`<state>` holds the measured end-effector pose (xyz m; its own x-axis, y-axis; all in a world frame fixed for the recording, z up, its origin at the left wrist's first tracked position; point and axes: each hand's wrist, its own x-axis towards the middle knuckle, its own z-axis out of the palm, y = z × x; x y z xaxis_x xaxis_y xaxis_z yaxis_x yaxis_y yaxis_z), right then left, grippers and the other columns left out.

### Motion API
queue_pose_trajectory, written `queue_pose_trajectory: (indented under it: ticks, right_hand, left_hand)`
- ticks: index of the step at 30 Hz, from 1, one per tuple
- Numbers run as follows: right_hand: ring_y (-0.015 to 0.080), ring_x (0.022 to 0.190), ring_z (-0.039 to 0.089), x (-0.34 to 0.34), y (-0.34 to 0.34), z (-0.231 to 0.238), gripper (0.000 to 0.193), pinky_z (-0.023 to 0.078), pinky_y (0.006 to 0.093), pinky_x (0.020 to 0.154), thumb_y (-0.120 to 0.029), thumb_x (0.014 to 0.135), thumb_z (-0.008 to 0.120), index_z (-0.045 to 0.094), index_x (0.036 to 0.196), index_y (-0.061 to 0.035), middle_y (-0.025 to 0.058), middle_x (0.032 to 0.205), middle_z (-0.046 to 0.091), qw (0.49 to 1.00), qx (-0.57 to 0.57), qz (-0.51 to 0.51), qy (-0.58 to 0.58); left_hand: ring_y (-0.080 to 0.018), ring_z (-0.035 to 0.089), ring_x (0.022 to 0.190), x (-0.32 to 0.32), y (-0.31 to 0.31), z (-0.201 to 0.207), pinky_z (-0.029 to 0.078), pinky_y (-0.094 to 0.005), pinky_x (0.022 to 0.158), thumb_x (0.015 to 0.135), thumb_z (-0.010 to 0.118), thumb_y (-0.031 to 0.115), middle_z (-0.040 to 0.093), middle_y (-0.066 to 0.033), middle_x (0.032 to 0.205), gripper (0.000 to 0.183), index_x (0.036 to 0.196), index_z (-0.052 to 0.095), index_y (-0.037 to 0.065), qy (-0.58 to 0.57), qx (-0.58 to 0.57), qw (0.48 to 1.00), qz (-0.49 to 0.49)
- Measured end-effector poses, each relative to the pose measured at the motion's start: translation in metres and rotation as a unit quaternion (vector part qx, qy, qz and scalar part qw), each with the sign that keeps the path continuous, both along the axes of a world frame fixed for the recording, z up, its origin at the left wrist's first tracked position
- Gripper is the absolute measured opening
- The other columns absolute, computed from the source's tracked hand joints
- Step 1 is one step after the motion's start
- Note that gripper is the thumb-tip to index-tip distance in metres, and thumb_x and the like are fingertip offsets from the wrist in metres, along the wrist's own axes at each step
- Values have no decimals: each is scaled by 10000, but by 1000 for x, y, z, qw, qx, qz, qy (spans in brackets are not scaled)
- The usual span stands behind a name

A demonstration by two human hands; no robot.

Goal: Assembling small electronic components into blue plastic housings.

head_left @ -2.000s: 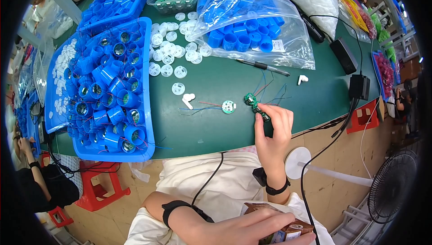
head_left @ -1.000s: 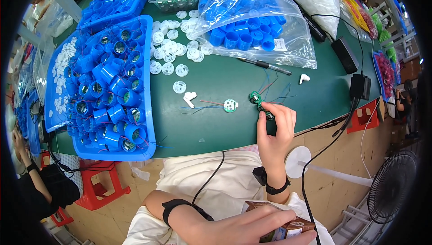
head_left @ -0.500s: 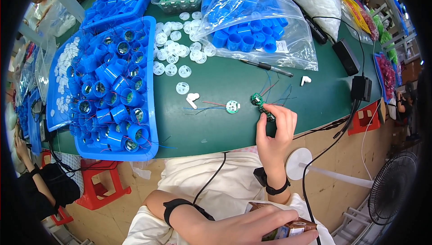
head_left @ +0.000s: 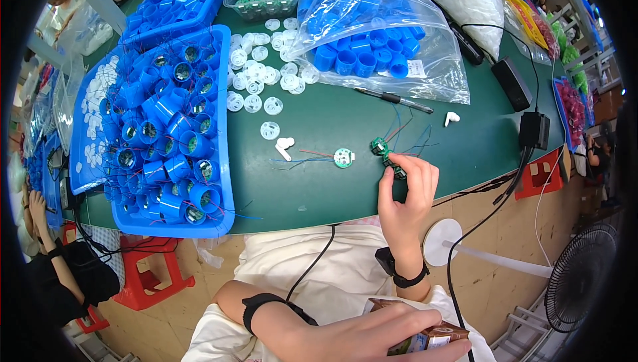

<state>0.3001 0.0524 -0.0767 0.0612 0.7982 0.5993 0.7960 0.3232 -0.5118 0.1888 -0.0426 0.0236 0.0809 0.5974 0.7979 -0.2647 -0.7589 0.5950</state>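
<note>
Left hand (head_left: 372, 339): lowest in view, over the lap, fingers wrapped around a small brown drink carton (head_left: 425, 335), well apart from the bench.
Left wrist: black band, thin black cable running up from it.
Right hand (head_left: 407, 192): at the near edge of the green bench (head_left: 319, 182), fingertips pinched shut on a small green circuit board assembly (head_left: 387, 155).
Green circuit board assembly: on the bench surface, right at the right fingertips; red and blue wires fanning away from it toward the far side.
Round green board (head_left: 343, 157): flat on the bench just left of the right hand, apart from it, thin wires trailing left.
White plastic clip (head_left: 284, 147): further left, beside those wires.
Blue tray (head_left: 166, 136): far left of the bench, packed with blue cylindrical caps, some with boards inside.
White round discs (head_left: 262, 76): scattered beyond, between tray and bag.
Black pen (head_left: 392, 99): beyond the right hand, in front of the bag.
Clear plastic bag (head_left: 379, 36): at the far side, holding blue caps.
</note>
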Motion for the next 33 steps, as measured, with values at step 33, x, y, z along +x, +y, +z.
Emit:
queue_pose_trajectory:
  ticks: [33]
  right_hand:
    - [250, 886, 534, 2, -1, -1, 289, 420, 342, 778, 34, 716, 655, 638, 988, -62, 75, 946, 611, 1000, -1, -3, -9]
  left_hand:
    - [-362, 538, 844, 2, 9, -2, 459, -365, 597, 770, 679, 252, 533, -229, 1167, 263, 977, 530, 188, -11, 87, 996, 35]
